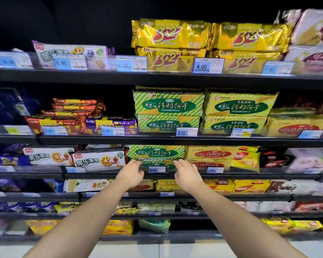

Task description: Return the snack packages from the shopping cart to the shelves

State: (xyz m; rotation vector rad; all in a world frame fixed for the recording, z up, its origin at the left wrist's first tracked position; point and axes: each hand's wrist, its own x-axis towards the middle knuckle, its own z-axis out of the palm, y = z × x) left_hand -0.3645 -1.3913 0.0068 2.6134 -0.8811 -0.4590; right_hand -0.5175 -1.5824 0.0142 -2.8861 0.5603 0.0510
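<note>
Both my arms reach out to the third shelf (175, 175) from the top. A green-striped biscuit package (157, 164) lies at its front edge, under another green-striped package (157, 152). My left hand (131, 174) has its fingers curled onto the lower package's left end. My right hand (187, 175) curls its fingers onto the right end. A price tag (156, 169) hangs just below the package, between my hands. The shopping cart is out of view.
Dark shelves run the full width, packed with snacks. Yellow-red biscuit packs (211, 155) sit right of the green stack, white cookie packs (99, 158) left of it. More green-striped packs (169, 108) fill the shelf above. Pale floor (157, 250) shows at the bottom.
</note>
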